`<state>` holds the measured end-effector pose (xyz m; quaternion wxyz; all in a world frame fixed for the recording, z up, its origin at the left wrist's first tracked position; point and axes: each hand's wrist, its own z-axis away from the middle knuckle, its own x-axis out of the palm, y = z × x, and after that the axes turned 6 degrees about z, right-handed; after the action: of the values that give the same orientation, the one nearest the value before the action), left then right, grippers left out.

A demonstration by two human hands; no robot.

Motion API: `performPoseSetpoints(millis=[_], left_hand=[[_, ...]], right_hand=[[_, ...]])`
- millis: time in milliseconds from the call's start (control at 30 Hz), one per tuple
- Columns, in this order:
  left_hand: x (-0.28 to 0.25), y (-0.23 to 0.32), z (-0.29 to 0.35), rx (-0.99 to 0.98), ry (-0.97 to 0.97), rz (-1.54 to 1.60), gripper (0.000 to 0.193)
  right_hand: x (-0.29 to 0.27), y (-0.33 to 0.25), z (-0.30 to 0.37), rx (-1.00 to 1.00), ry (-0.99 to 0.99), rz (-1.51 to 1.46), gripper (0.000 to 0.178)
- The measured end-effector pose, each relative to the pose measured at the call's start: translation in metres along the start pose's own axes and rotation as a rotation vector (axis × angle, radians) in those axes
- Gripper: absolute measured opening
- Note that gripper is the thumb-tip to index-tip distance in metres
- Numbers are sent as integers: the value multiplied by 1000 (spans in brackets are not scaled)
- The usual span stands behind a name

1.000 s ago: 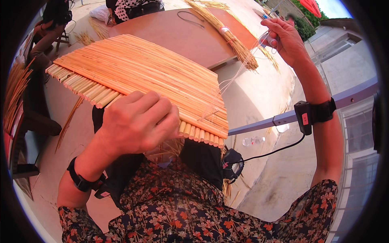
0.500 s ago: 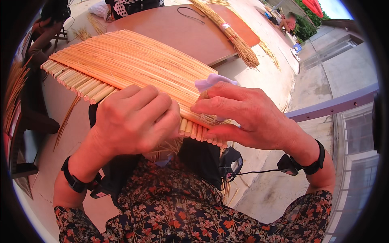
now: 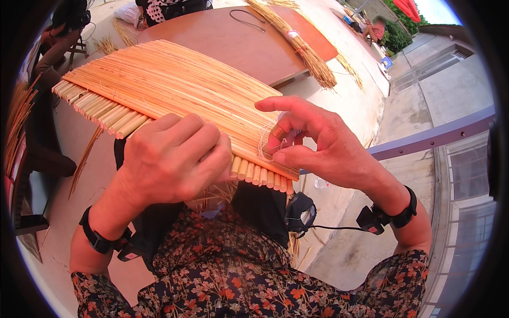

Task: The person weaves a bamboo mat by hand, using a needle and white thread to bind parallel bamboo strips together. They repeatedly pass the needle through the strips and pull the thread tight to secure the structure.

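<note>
A wide panel of straight straw stalks (image 3: pixel 175 79) lies across in front of me, with a second layer of thicker cut stalk ends (image 3: pixel 108 114) showing under its near edge. My left hand (image 3: pixel 169 159) is closed over that near edge, its fingers curled round the stalks. At the panel's right corner my right hand (image 3: pixel 323 143) has its index finger raised and its thumb and curled fingers close together on a white thread (image 3: pixel 263 140). The thread loops loosely over the straw. A tan band (image 3: pixel 277 132) circles one right finger.
Beyond the panel stands a brown table (image 3: pixel 233 42) bearing a tied straw bundle (image 3: pixel 297 45) and a dark cord (image 3: pixel 248 18). A purple metal bar (image 3: pixel 435 139) crosses at right. Another person (image 3: pixel 55 40) sits far left, near a dark piece of furniture (image 3: pixel 50 159).
My right index finger has lifted and the hand has opened somewhat, showing the looped thread. The pale purple cloth by that hand has gone from sight. My left hand keeps its grip.
</note>
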<state>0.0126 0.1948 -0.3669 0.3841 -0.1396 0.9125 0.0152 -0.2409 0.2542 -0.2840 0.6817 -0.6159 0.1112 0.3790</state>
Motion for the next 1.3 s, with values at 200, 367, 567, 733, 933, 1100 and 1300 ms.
performPoseSetpoints(millis=[200, 367, 567, 733, 933, 1100, 1300], left_hand=[[1, -1, 2, 1, 0, -12, 27], [0, 0, 0, -2, 14, 1, 27], [-2, 0, 0, -5, -17, 15, 28], [-5, 2, 1, -23, -75, 56, 30], [-7, 0, -5, 2, -38, 35, 32], [-15, -12, 10, 56, -41, 82, 36], [-20, -38, 12, 176, 25, 132, 46]], right_hand=[[-19, -11, 6, 348, -113, -402, 63], [-40, -3, 6, 260, -119, -578, 59], [-44, 28, -18, 24, 412, 471, 47], [-28, 31, -9, -398, 450, 552, 27], [0, 9, -7, -691, 147, 880, 33], [5, 8, -12, -579, 130, 601, 19], [7, -14, -34, -509, -95, 533, 4]])
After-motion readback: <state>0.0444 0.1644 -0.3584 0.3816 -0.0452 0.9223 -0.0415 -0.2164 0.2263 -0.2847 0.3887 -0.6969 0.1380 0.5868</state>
